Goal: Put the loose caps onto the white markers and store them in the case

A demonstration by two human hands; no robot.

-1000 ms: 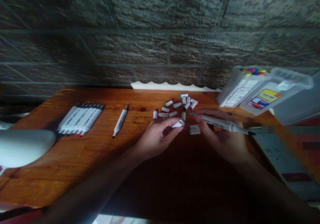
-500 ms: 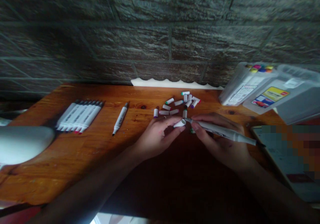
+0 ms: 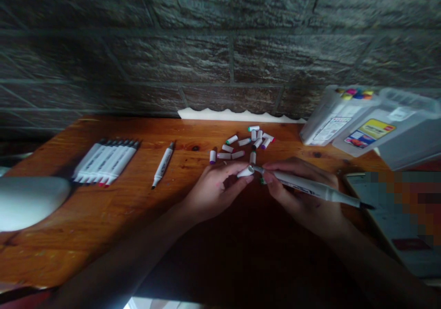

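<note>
Dark stone-brick wall backs a wooden bench in dim light. At the middle of the bench, a person's left hand pinches a white cap between thumb and fingers, grip closed on it; the right hand holds a grey marker near its left end, grip closed around the barrel. The cap's mouth meets the marker's left tip just above the bench; whether it is seated cannot be told. The marker's dark far tip points right, out past the hand.

Just behind both hands lies a scatter of loose caps, white with coloured ends, several touching. Left of them, well apart, 1 lone marker lies at a slant. Farther left a row of markers lies side by side, barrels touching; near it, at the left edge, sits a white rounded object.

At the right rear a marker case leans back, coloured ends showing at its top. A clear plastic box with a yellow label stands just beside it. A white scalloped strip runs along the foot of the wall.
</note>
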